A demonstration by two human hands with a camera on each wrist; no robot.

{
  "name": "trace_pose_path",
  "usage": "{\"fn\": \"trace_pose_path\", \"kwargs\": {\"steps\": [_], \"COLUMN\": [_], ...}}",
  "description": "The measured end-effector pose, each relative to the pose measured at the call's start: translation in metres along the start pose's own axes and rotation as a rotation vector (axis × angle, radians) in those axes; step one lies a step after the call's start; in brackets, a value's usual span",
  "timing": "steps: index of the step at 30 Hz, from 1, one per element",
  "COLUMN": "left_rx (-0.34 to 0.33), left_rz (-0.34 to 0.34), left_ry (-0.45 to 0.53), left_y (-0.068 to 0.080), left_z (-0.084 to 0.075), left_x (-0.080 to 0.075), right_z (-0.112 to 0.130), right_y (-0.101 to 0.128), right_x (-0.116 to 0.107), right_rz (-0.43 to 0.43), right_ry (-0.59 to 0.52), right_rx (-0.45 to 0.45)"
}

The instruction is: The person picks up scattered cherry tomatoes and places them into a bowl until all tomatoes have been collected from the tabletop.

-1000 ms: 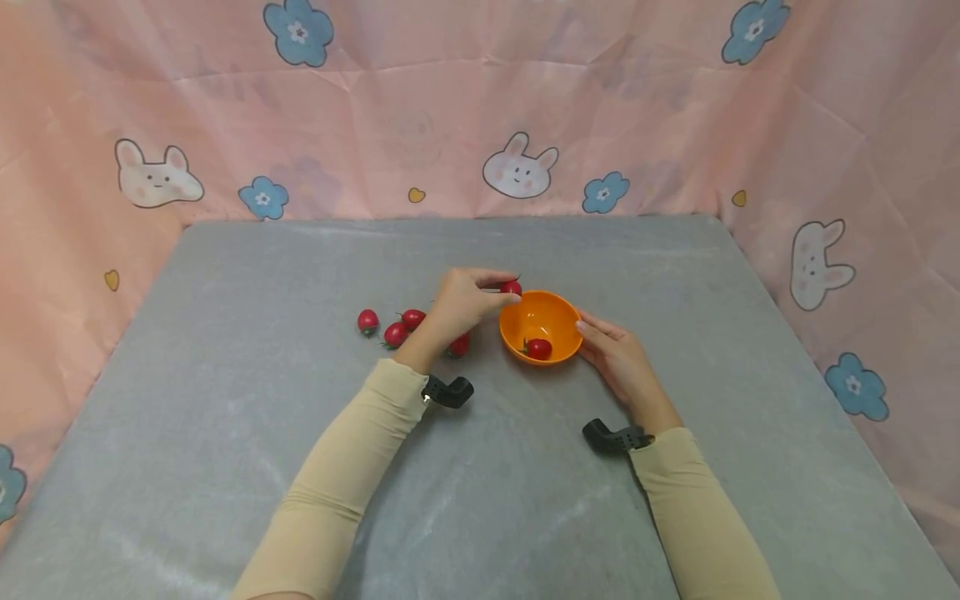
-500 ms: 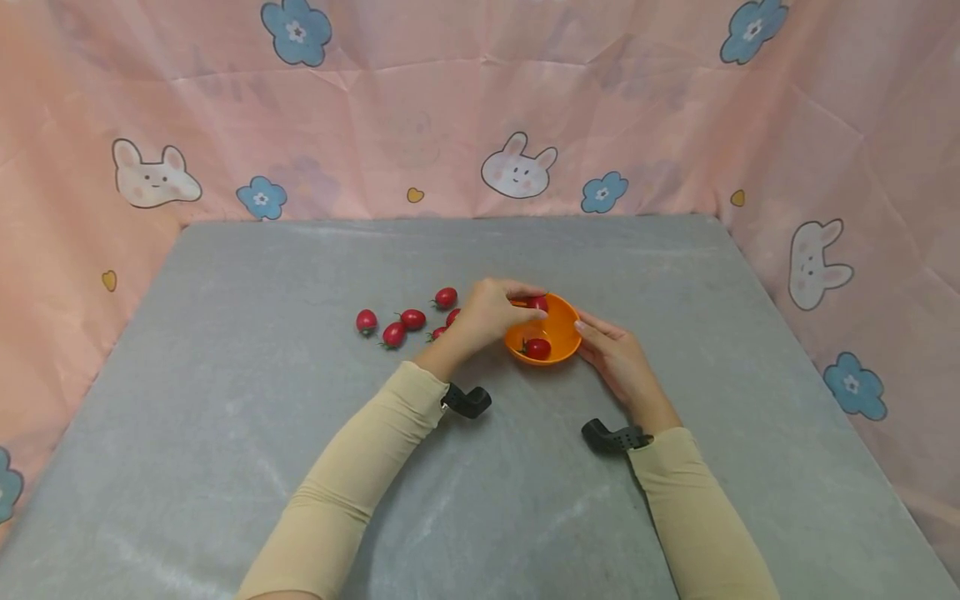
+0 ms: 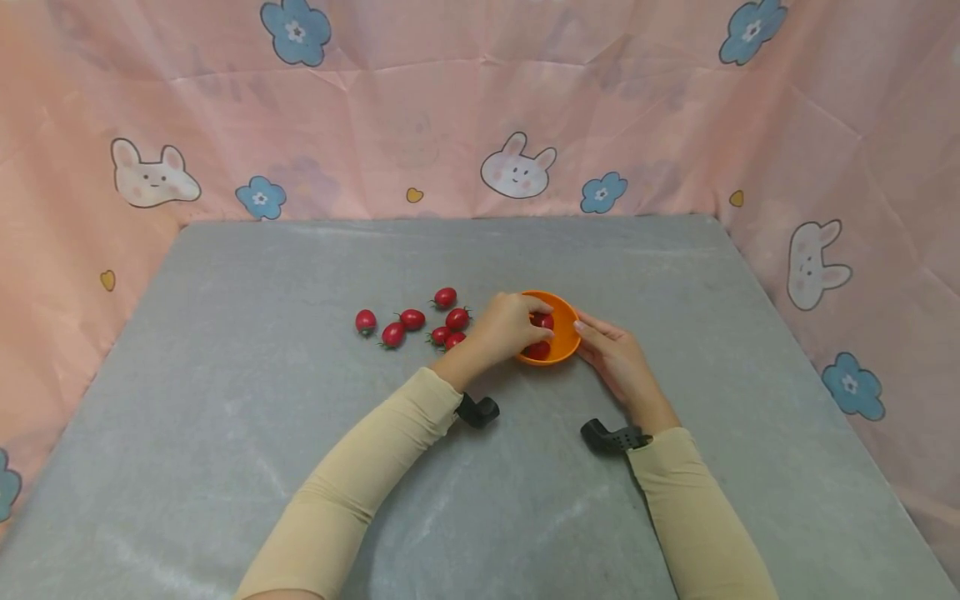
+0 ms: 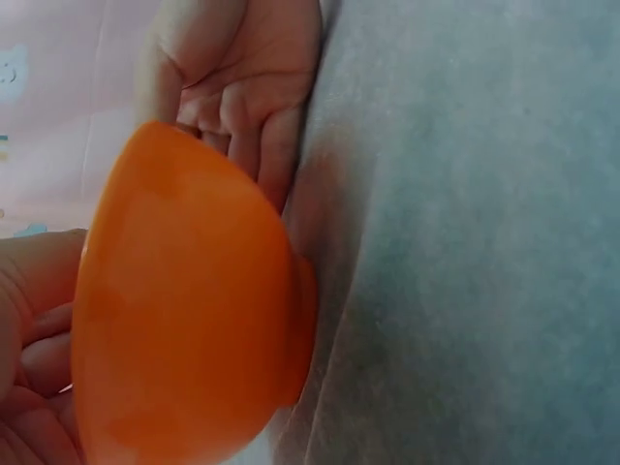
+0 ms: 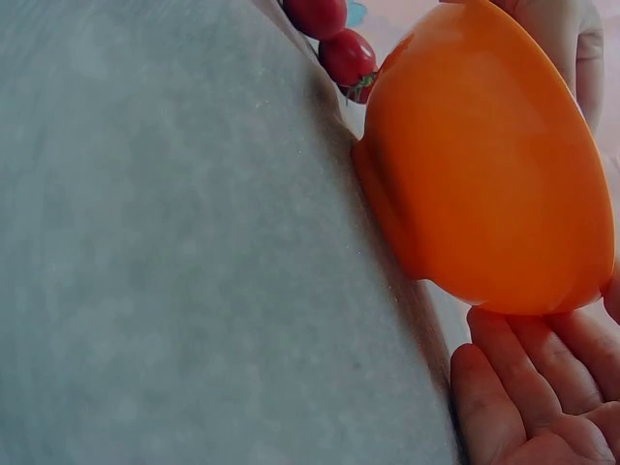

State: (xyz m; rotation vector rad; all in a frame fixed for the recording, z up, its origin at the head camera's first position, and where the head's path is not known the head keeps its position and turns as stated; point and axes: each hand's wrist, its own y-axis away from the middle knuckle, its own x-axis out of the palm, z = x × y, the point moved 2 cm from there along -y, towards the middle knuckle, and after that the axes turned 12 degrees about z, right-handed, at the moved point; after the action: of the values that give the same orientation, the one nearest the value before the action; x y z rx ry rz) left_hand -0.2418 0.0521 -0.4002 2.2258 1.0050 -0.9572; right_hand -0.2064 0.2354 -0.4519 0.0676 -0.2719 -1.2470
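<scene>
Orange bowl, head view: the bowl (image 3: 561, 333) sits mid-table; left hand (image 3: 510, 327) reaches over its rim, pinching a tomato (image 3: 542, 321); right hand (image 3: 611, 354) rests flat-fingered against its side.
Left wrist view: bowl (image 4: 184, 310) looks smooth, stiff plastic, likely light and slippery; best steadied by its wall.
Right wrist view: straight fingers (image 5: 523, 387) beside the bowl (image 5: 484, 165); loose tomatoes (image 5: 347, 56) glossy, soft; pinch gently.

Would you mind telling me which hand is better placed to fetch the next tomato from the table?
Probably the left hand: the loose tomatoes lie just beside it, left of the orange bowl, while the right hand rests flat against the bowl's far side, steadying it.
</scene>
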Motion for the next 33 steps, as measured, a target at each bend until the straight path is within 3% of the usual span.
{"fn": "trace_pose_path", "kwargs": {"steps": [7,22,29,33], "left_rx": [-0.044,-0.017,-0.036,-0.039], "left_rz": [0.039,0.064,0.073,0.027], "left_ry": [-0.010,-0.056,-0.074,0.003], "left_y": [-0.003,-0.006,-0.005,-0.001], "left_z": [-0.003,-0.004,-0.008,-0.007], "left_x": [0.005,0.011,0.003,-0.008], "right_z": [0.000,-0.002,-0.002,-0.002], "right_y": [0.000,0.000,0.000,-0.001], "right_x": [0.001,0.000,0.000,-0.001], "right_rz": [0.000,0.002,0.003,-0.006], "right_ry": [-0.012,0.023,0.020,-0.005], "right_rx": [-0.004,0.008,-0.004,-0.014]}}
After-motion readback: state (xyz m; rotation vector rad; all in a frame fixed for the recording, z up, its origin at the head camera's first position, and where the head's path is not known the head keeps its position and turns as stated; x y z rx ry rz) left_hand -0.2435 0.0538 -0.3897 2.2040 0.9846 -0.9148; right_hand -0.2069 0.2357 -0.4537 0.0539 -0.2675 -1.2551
